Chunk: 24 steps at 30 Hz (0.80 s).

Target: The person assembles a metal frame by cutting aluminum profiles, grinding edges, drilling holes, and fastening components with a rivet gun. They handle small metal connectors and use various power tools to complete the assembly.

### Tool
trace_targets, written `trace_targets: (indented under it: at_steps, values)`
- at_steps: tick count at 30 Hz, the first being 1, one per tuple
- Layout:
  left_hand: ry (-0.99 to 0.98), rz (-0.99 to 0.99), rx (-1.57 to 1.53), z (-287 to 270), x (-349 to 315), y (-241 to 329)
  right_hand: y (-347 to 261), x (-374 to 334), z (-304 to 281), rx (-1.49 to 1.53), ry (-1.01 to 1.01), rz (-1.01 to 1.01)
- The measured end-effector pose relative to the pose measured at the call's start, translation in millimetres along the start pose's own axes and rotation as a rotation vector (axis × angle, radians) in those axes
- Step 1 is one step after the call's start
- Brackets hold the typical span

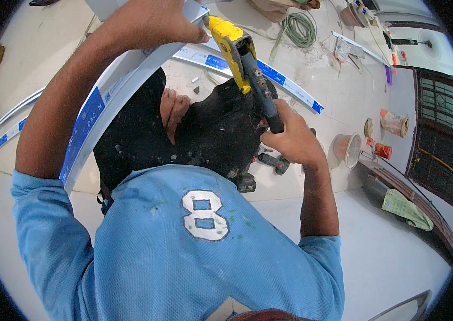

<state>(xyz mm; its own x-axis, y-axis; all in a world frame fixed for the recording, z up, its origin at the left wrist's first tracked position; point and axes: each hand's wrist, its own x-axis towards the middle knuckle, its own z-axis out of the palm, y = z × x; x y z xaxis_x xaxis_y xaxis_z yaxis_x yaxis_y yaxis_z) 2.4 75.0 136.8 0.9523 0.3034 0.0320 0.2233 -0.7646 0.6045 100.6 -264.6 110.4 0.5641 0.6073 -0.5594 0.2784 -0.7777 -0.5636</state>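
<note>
My left hand (154,24) is closed around the upper part of a long white profile (130,72) with blue printed film, which slants down beside my left forearm. My right hand (295,134) wraps the lower end of a hand tool (261,85) with a yellow head and a scuffed dark grey tubular handle. The tool's yellow head meets or nearly meets the profile's end by my left thumb; I cannot tell whether they touch. Below both hands are my legs in black trousers (205,128) and a bare foot (173,112).
Another white-and-blue strip (290,85) lies on the tiled floor ahead, and more strips (7,134) lie at the left. A cordless drill (275,162) sits by my right leg. A coiled hose (298,30), a bucket (348,150) and a red can (381,150) stand farther off.
</note>
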Motion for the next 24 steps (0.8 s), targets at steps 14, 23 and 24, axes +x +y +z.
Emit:
trace_targets:
  at_steps: [14, 23, 24]
  values:
    - [-0.065, -0.071, -0.043, -3.8, -1.5, 5.6, -14.8, 18.9, 23.0, -0.283, 0.321, -0.292]
    - [0.067, 0.041, 0.021, 15.0, -3.5, -19.0, 3.1, 43.3, 39.3, 0.321, -0.009, -0.367]
    - [0.048, 0.017, 0.015, 13.0, -4.1, -14.0, 1.7, 45.0, 40.3, 0.278, 0.045, -0.401]
